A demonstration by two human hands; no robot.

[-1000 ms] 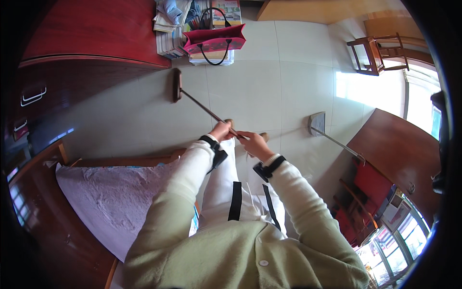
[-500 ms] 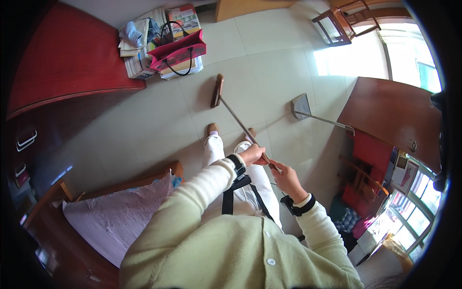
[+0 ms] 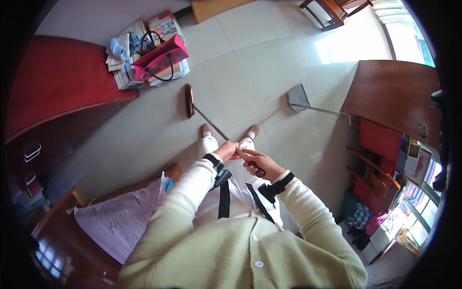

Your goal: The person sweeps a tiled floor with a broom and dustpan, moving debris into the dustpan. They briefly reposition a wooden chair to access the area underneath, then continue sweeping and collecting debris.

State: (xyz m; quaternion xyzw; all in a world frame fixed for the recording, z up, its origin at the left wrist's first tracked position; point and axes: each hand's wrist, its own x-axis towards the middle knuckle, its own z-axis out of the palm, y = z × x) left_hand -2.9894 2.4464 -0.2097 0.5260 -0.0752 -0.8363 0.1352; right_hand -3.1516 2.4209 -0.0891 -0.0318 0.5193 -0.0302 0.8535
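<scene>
A long-handled broom (image 3: 210, 123) slants across in front of me, its brown head resting on the tiled floor ahead and to the left of my feet. My left hand (image 3: 226, 151) is closed round the handle just above my lap. Closer to the handle's brown end, my right hand (image 3: 262, 164) also grips it, with the tip sticking out past the fingers. To the right, a grey dustpan (image 3: 298, 98) lies on the floor, and its long thin handle leans toward the brown table.
A pink bag (image 3: 161, 58) sits on stacked papers (image 3: 126, 77) beside the red cabinet (image 3: 67, 82). The brown table (image 3: 392, 101) and a red-covered chair (image 3: 378, 173) stand at right, another wooden chair (image 3: 332, 14) at the far right. A bed with a lilac cover (image 3: 118, 212) is behind left.
The broom head has swung to the left, away from the dustpan. Both hands have shifted left with the handle, and more of its brown end now shows below my right hand.
</scene>
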